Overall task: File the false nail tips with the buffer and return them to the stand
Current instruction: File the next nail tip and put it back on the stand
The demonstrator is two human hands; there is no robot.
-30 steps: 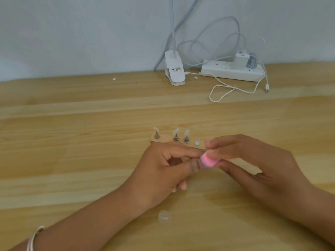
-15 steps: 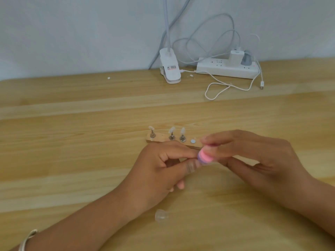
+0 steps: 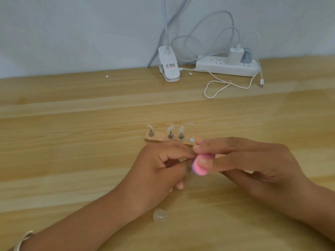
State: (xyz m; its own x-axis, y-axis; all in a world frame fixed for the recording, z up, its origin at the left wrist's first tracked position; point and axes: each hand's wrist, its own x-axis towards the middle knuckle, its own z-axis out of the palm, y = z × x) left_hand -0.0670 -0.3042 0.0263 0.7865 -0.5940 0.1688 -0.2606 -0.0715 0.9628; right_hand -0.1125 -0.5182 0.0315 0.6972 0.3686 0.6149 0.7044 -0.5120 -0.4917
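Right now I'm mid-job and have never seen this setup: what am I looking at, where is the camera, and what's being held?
There is no machine here. These are a person's two bare hands, seen from one camera worn on the head, looking down at a wooden table. The right hand grips a pink buffer. The left hand pinches something small against it, probably a nail tip, but it is too blurred to be sure. Behind the hands lies a wooden stand with three tips upright on pegs and one bare disc. A clear loose tip lies on the table by the left forearm. At the far edge sit a lamp clip, a power strip and a white cable.
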